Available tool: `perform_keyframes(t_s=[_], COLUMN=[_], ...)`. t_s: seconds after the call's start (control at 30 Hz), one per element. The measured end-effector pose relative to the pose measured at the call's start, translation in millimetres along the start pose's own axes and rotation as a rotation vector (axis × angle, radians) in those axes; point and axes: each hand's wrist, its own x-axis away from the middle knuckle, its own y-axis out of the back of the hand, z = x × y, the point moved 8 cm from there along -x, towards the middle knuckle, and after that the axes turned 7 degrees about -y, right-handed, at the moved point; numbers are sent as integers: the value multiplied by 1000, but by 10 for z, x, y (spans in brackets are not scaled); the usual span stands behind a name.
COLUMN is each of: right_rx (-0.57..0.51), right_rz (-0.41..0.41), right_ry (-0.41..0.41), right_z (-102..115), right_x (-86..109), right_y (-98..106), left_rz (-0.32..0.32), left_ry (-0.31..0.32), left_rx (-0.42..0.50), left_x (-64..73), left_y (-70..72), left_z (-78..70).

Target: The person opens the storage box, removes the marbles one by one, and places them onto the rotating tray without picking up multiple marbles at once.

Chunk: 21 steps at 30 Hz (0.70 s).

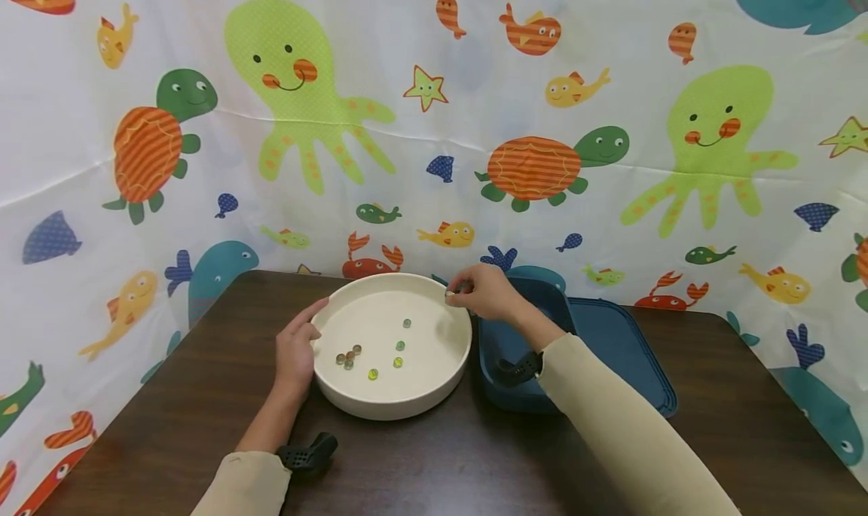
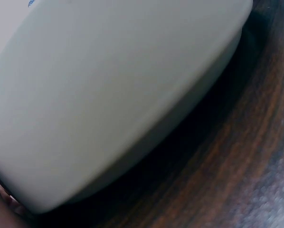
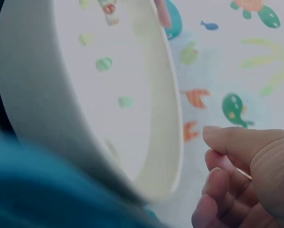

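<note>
A round cream bowl [image 1: 434, 365] stands on the table with several glass marbles [image 1: 398, 362] on its floor. Some marbles are clustered at its left; the rest are spread around the middle. My left hand [image 1: 294, 350] holds the bowl's left side, fingers along the outer wall and thumb at the rim. Only a sliver of that hand shows in the left wrist view. Over the bowl's right rim, my right hand [image 1: 484, 294] pinches what looks like a small marble [image 1: 449, 293] between thumb and fingertips. In the right wrist view the pinched marble is not visible.
Right of the bowl sits a deep blue bin [image 1: 495, 343], under my right forearm, its contents mostly hidden. A flat blue lid [image 1: 620, 343] lies beside it. Behind the dark wooden table [image 1: 420, 471] hangs a sea-animal curtain [image 1: 407, 154].
</note>
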Motion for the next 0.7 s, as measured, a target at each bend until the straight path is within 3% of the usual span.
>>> perform_keyframes(t_s=[0.23,0.43,0.7], right_rx=[-14,-1,128], right_rz=[73,108,107], right_ry=[38,1,30], right_z=[210,259,252], right_x=[-81,-183,-225], right_y=[-344,-634,-873], left_rz=[14,17,16], left_ry=[-4,3,-8], left_rx=[5,16,27], left_x=[1,7,9], left_y=[19,31,3], left_z=[-8,3,8])
